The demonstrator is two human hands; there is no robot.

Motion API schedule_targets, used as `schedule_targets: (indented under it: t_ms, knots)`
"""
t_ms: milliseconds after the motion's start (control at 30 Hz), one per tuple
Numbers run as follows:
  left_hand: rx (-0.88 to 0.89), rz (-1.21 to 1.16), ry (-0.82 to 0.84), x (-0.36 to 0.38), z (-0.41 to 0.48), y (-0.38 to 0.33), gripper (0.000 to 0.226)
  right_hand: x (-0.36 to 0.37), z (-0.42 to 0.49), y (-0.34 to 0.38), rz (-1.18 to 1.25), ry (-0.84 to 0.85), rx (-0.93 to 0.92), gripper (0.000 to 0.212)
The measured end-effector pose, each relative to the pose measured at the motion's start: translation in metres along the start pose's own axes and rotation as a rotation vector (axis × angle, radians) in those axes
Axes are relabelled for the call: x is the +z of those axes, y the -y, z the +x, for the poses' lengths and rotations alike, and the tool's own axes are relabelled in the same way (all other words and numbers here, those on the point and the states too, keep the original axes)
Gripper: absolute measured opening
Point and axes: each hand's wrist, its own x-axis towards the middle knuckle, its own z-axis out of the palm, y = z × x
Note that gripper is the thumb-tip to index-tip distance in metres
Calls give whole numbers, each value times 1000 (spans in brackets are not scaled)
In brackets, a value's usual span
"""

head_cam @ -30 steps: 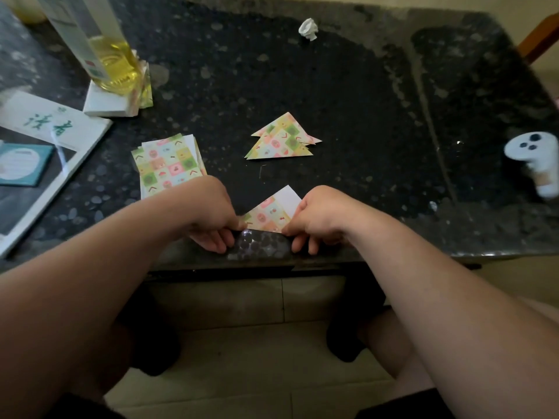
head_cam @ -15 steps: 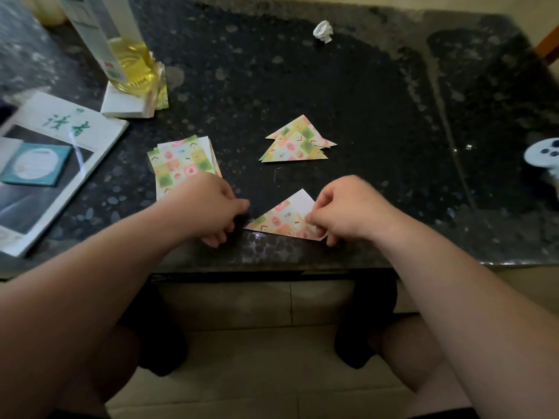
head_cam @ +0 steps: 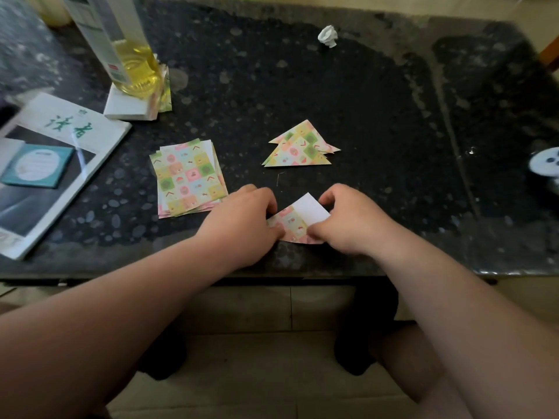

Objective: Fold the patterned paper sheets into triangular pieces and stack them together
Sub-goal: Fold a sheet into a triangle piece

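Both hands work one half-folded sheet (head_cam: 298, 220) at the near edge of the bench (head_cam: 378, 95). The left hand (head_cam: 242, 220) has its fingers curled down and pinches the sheet's left corner. The right hand (head_cam: 348, 223) is curled the same way and pinches the right side. Between them a patterned flap lies against a white inner face, so the triangle looks only partly formed.

The main risk, as I judge it, is a crooked crease — the white face shows beyond the patterned flap. If the edges are pressed flat without being lined up, the piece will come out lopsided and sit badly on the pile of folded triangles (head_cam: 299, 148) further back. That pile is fanned, with corners poking out to the right, so another uneven piece could make it slide apart.

The sheet lies close to the bench's front edge, and a sideways pull from either hand could drag it off onto the floor. The left hand sits just beside the stack of flat sheets (head_cam: 187, 176), whose layers are loosely splayed — a brush of the wrist would scatter them. The glossy bench may also let thin paper skate under pressure, which would spoil the fold
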Motion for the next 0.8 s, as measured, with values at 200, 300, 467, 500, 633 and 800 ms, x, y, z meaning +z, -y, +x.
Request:
schedule_targets:
  t_ms: [200,300,467,500,633,800]
  knots:
    - [-4,-131,-182,-12,-1,8,56,-2,-5,4,531,7,-49,47]
    - [146,-131,-179,-20,-5,11,61,0,-11,10,857,40,-8,42]
    - [489,65,-211,-16,-12,17,25,5,-18,14,1052,154,-33,18]
    - [519,75,-260,-13,-12,19,17,5,-18,13,1040,156,-43,12]
    - [572,46,-429,-7,-7,27,8,-5,-14,6,1045,227,-74,9]
    - [630,7,-524,-8,-5,34,2,-10,-15,-16,756,198,-348,31]
